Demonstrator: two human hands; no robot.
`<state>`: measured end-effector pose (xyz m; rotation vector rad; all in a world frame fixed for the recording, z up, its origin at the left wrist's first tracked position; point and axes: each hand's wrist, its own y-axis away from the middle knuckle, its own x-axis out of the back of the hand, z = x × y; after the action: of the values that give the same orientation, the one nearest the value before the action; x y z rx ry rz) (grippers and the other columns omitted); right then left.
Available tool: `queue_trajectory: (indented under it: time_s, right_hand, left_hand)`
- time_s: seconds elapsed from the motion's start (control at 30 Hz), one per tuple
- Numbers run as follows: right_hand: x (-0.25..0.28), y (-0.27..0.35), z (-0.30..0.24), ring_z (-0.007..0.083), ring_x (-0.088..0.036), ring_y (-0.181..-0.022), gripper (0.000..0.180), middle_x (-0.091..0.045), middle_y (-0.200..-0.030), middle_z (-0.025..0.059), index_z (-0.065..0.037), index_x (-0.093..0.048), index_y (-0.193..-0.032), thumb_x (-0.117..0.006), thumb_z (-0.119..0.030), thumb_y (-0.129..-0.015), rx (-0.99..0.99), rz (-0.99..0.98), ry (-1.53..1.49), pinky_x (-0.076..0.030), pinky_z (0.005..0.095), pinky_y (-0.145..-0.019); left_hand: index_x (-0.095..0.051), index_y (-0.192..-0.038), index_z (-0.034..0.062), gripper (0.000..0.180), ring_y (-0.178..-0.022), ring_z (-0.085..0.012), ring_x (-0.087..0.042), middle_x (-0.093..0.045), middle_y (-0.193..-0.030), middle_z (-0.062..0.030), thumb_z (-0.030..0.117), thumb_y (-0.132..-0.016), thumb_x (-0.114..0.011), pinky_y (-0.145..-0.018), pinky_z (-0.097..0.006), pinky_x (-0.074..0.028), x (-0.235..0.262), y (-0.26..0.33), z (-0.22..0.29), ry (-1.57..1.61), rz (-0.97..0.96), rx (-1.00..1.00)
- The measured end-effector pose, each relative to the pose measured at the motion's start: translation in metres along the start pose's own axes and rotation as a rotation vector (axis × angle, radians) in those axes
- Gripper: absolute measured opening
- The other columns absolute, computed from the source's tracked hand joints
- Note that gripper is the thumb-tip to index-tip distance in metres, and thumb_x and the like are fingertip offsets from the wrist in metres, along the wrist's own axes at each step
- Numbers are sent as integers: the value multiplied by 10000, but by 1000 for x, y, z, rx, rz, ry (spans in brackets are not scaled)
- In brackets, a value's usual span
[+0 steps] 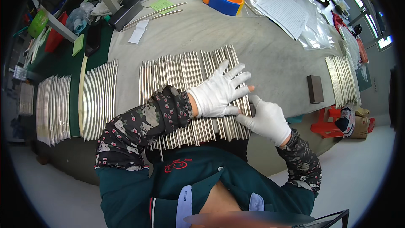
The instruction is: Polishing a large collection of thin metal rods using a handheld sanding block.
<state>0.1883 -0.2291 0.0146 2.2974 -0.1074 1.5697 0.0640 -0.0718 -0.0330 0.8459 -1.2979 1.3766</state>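
A row of slender silvery metal rods [173, 74] lies side by side on the grey work surface in front of me, with a small gap partway along. My left hand [217, 93], in a white glove with a bare fingertip showing, lies flat across the rods with its fingers spread. At the row's right edge is my right hand [270, 120], also gloved in white, its fingers curled with the thumb against the end rods. A dark grey sliver shows between that thumb and the fingers; what it belongs to is hidden.
More rod bundles lie at left [100, 101] and far right [342, 80]. A dark block [314, 88] rests right of my hands. Behind are an orange-and-blue tape dispenser [223, 2], papers [282, 10], loose rods [162, 14] and a white slip [138, 31]. A red stool [327, 122] stands beyond the table's edge.
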Motion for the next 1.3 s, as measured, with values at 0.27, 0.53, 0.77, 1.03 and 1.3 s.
queue_trajectory:
  time_s: [0.27,0.53,0.77,1.03,1.3]
  right_hand:
    - [-13,5,82,122,-565,-619,251,-634,-733,71,11,-642,-1007,-650,-149,-814,-228,260,-633,-480,261,-623]
    - [-1,1,115,80,-548,-627,240,-637,-749,48,24,-631,-1028,-612,-133,-849,-358,380,-755,-459,245,-598]
    - [-5,5,120,102,-579,-641,232,-658,-774,74,27,-639,-1020,-600,-125,-848,-297,394,-775,-477,250,-626]
    - [3,31,122,256,-562,-1083,530,-628,-1113,131,-22,-633,-1103,-776,-223,-634,-21,381,-443,-460,347,-915]
    - [-18,45,130,346,-425,-1259,790,-505,-1323,119,-130,-619,-1170,-843,-352,-446,162,435,12,-367,453,-1011]
  left_hand:
    - [-471,-1337,99,692,-1357,-388,-299,-377,-1425,-192,583,-843,-486,-1088,-628,-145,-14,-31,-3,6,-142,-21]
    - [-419,-1378,86,739,-1390,-356,-243,-315,-1468,-182,611,-859,-444,-1103,-605,-137,-35,-97,-1,-35,-155,-39]
    - [-390,-1397,74,729,-1394,-339,-249,-306,-1477,-187,597,-890,-420,-1114,-553,-184,-47,-130,3,-77,-178,-73]
    - [-281,-1453,97,817,-1405,-404,-175,-189,-1515,-215,673,-880,-361,-1121,-567,-147,-25,-114,-30,-48,-72,-73]
    - [-327,-1445,152,796,-1396,-383,-209,-243,-1499,-207,659,-842,-443,-1101,-592,-187,-4,-35,-76,-90,-220,9]
